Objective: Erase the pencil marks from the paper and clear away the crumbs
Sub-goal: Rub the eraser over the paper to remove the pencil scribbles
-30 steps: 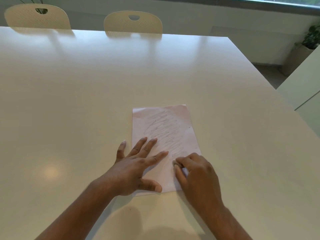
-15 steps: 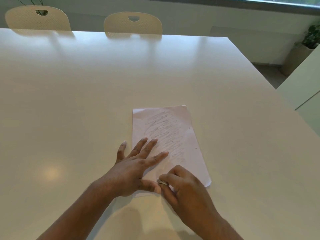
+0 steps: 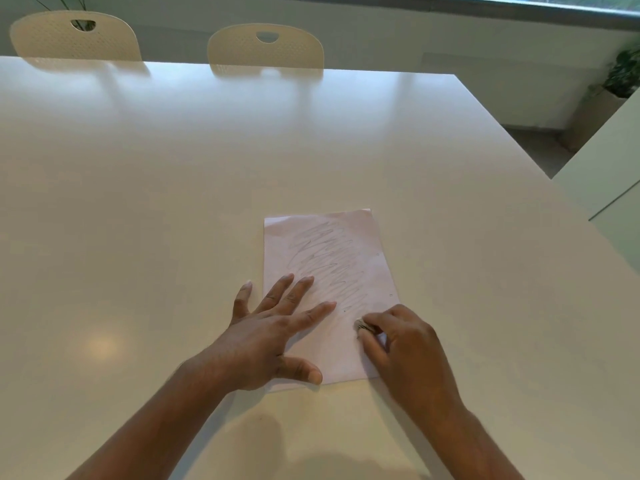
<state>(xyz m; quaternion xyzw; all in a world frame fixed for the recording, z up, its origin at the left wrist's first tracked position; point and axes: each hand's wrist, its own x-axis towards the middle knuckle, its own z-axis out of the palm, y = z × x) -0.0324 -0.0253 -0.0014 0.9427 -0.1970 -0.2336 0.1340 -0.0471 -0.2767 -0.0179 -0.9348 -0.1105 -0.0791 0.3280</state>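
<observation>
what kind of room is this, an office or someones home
Most likely an office meeting room or break area, though that is a guess. It has a large pale table, a perforated chair and a matching second chair at its far side, and a potted plant by the wall below a window.

Glossy cream bench (image 3: 173,202), one sheet of paper (image 3: 341,358) lay flat on its near half, grey pencil marks (image 3: 329,258) ran across the sheet's far part.

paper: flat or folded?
Spread flat. The paper lies unfolded on the table, pencil scribbles showing; the left hand presses it down with straight fingers.
</observation>
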